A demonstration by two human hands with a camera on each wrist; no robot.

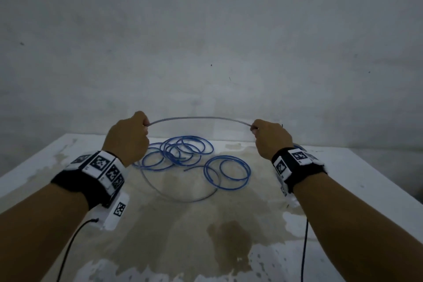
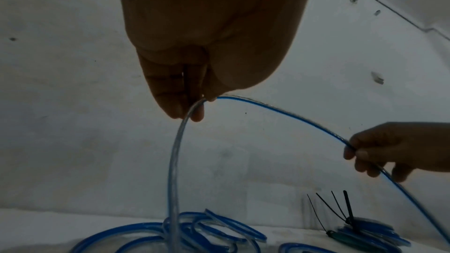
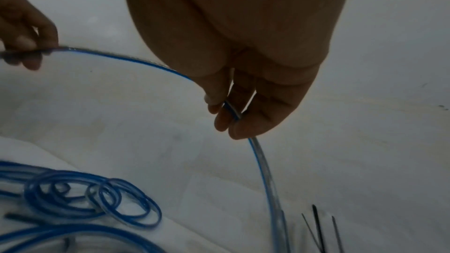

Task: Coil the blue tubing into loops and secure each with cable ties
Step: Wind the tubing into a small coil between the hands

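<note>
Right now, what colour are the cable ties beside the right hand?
Black, as far as the dim light shows. The cable ties show best in the left wrist view.

A stained white table (image 1: 229,224) stands against a scuffed grey wall (image 1: 206,41).

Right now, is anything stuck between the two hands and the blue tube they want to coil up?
No. The left hand and the right hand both already pinch the thin blue see-through plastic tubing, which arches freely between them above the stained white table. Nothing visible blocks the stretch between them.
</note>
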